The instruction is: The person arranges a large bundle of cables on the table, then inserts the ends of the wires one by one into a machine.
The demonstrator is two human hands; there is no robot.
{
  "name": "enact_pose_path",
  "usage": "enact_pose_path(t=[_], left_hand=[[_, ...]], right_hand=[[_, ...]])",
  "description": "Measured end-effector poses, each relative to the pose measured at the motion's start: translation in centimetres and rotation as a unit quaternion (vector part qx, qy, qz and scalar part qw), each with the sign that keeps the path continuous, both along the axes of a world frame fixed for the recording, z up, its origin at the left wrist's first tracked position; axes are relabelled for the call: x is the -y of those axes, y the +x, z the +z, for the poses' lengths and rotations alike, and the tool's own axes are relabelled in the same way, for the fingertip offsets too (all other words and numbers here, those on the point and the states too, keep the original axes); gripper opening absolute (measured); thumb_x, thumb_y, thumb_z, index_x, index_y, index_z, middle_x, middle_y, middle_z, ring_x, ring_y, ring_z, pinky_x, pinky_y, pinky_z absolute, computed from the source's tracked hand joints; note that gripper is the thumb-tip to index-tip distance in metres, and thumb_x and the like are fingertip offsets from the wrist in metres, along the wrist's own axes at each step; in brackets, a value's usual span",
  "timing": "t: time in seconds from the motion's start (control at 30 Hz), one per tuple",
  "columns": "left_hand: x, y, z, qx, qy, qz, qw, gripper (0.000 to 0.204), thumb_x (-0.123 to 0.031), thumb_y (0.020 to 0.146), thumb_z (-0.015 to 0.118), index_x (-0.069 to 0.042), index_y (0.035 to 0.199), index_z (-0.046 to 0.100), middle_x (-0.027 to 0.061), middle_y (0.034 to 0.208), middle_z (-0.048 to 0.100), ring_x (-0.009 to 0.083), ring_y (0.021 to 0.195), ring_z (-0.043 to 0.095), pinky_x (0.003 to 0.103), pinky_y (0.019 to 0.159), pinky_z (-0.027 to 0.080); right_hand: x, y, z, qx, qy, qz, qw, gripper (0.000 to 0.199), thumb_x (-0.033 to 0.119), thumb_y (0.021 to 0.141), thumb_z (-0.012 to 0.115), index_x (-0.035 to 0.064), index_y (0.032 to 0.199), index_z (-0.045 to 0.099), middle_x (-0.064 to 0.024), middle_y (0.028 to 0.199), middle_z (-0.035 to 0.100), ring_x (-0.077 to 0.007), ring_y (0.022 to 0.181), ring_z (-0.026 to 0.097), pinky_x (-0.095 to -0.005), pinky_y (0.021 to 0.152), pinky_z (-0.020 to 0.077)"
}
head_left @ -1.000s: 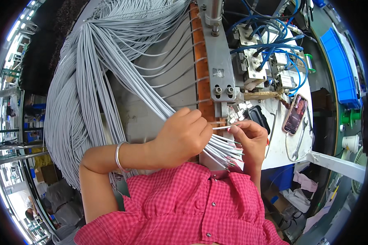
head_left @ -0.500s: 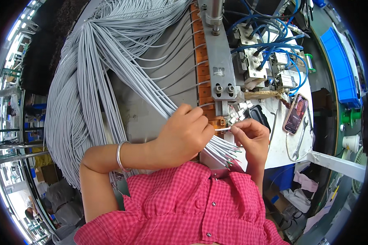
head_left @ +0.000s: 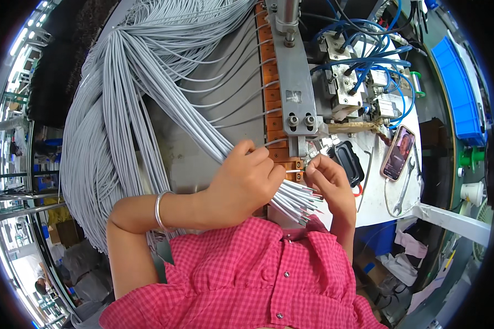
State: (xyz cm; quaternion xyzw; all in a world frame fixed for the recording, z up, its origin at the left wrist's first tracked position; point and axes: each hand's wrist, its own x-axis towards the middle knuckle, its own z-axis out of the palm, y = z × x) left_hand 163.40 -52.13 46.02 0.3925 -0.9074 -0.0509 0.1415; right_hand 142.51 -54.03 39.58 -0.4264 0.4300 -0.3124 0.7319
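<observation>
A thick bundle of grey cables [head_left: 203, 137] runs down toward me, and my left hand [head_left: 247, 180] is closed around it. The bundle's cut ends [head_left: 297, 204] fan out below that hand, with thin coloured wires showing at the tips. One cable [head_left: 292, 171] sticks out from my left fingers to the right. My right hand [head_left: 333, 186] pinches at its tip with thumb and forefinger. Both hands are beside the near end of a row of orange fixture blocks [head_left: 273, 107]. Several single cables lead into these blocks from the left.
A steel clamp bar [head_left: 295, 71] runs along the blocks. Metal cylinders with blue air hoses [head_left: 368, 60] stand at the right. A black tray [head_left: 348, 163], a phone [head_left: 398, 153] and a wrench [head_left: 405, 186] lie on the white surface. A large cable heap [head_left: 90, 159] hangs at the left.
My right hand has shifted slightly left and up along the cable tip, where thin inner wires now show. The black tray is less covered. My left hand has barely moved.
</observation>
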Motion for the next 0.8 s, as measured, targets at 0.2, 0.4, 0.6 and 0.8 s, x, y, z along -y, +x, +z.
enact_pose_path(t=[0.2,0.4,0.6,0.8], left_hand=[[0.5,-0.1,-0.8,-0.013,-0.023,-0.024,0.999,0.016,-0.009,0.062,0.056,-0.002,0.076,0.053,0.0049,0.066,0.044,0.0207,0.067,0.045,0.033,0.066,0.038],[0.5,0.1,0.7,-0.015,0.006,-0.012,1.0,0.023,-0.011,0.062,0.057,0.002,0.082,0.057,0.0051,0.066,0.046,0.0197,0.067,0.047,0.032,0.059,0.037],[0.4,0.3,0.4,-0.045,-0.019,-0.034,0.998,0.025,-0.01,0.061,0.057,0.002,0.083,0.058,0.0057,0.066,0.046,0.0193,0.065,0.047,0.032,0.056,0.034],[0.0,0.0,0.1,-0.018,-0.025,-0.008,1.0,0.022,-0.007,0.059,0.057,0.001,0.08,0.057,0.0057,0.064,0.045,0.0203,0.064,0.045,0.032,0.056,0.033]], right_hand=[[-0.4,0.3,0.4,-0.041,-0.028,-0.042,0.998,0.006,0.006,0.086,0.055,0.0013,0.084,0.052,0.0042,0.065,0.048,-0.0009,0.056,0.041,-0.0161,0.05,0.0291],[-1.0,0.1,1.0,-0.011,-0.084,-0.09,0.992,0.009,-0.001,0.079,0.063,-0.002,0.087,0.06,0.0012,0.07,0.056,-0.0031,0.061,0.05,-0.0155,0.056,0.0377],[-1.2,0.5,0.9,0.019,-0.108,-0.145,0.983,0.011,-0.004,0.077,0.065,-0.0037,0.088,0.064,-0.003,0.073,0.061,-0.0037,0.062,0.054,-0.0161,0.053,0.0402],[-1.6,0.7,1.4,-0.005,-0.098,-0.173,0.98,0.008,-0.002,0.076,0.066,-0.0034,0.084,0.064,-0.0042,0.074,0.063,-0.0042,0.062,0.056,-0.016,0.051,0.0406]])
